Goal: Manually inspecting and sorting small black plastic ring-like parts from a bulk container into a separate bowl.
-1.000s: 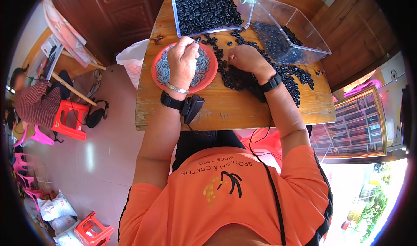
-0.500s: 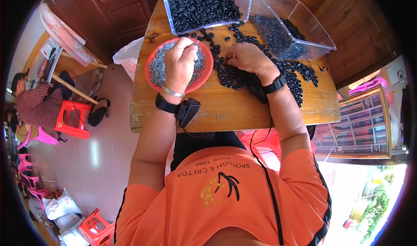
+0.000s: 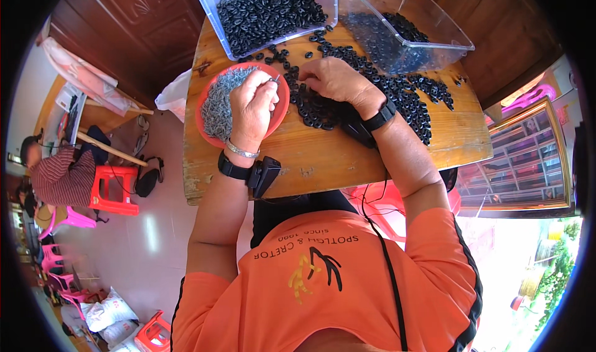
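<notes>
A reddish-orange bowl point(image 3: 283, 103) full of thin grey metal pieces, resembling small screws or nails, stands at the table's left. Over its right part is my left hand point(image 3: 253, 107), closed in a pinch, with a small thin metal piece point(image 3: 275, 79) sticking up from thumb and forefinger. My right hand point(image 3: 338, 82) is bent over the loose black oval rings point(image 3: 315, 117) right of the bowl. Its thumb and fingertips are drawn together at the heap's left edge; whatever they hold is too small or hidden to make out.
At the back, a tilted clear bin point(image 3: 228, 46) holds many black rings. Another clear bin point(image 3: 434, 44) stands to its right, with rings in and around it. The wooden table point(image 3: 298, 169) ends close before me. A seated person point(image 3: 65, 175) and a red stool point(image 3: 115, 190) are at left.
My view has shifted slightly, moving the table and bowl left in the picture. The thin piece now shows at my left fingertips. My right hand stays by the black rings.
</notes>
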`<state>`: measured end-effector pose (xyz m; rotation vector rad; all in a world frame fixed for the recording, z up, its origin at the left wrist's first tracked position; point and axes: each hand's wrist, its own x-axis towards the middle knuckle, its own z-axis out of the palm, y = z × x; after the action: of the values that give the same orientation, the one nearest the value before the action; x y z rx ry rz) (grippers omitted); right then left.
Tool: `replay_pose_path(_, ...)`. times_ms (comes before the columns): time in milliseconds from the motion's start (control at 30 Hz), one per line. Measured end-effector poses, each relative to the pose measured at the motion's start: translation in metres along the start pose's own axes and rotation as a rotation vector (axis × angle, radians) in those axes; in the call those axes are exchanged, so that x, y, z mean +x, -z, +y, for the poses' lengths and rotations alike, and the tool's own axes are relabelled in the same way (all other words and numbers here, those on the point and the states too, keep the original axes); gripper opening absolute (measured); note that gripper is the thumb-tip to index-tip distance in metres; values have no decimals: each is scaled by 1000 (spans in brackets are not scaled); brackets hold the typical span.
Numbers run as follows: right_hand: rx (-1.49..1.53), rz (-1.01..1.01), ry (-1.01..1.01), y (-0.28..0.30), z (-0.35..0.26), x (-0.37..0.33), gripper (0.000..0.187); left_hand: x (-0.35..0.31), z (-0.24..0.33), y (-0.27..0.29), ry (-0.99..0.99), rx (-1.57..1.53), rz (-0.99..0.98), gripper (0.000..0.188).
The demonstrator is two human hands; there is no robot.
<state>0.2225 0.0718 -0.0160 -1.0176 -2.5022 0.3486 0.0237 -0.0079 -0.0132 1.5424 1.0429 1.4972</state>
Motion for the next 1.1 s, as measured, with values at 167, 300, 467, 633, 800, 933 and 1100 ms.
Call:
replay_pose_path(167,-32,-152,-52,7,-14,-4,19,-1,1,0,-18,32,18,11)
replay_pose_path(300,-87,-128,-64,1,-15,-2,17,0,3,1,-18,79,6,11)
replay_pose_path(467,-30,-99,-47,-6,-4,-2,18,-1,0,1,-7,57,6,11)
replay_pose_path(633,-114,-227,-170,17,-12,-4,16,0,1,4,-12,52,17,11)
replay_pose_path(800,-167,-194,-119,13,-10,-7,17,1,3,2,5,34,9,10)
replay_pose_path(933,-138,-184,-109,16,-10,-7,17,0,3,3,1,41,13,11)
replay_pose_path(1100,-136,-222,-120,27,-11,-13,16,0,5,3,-10,20,12,11)
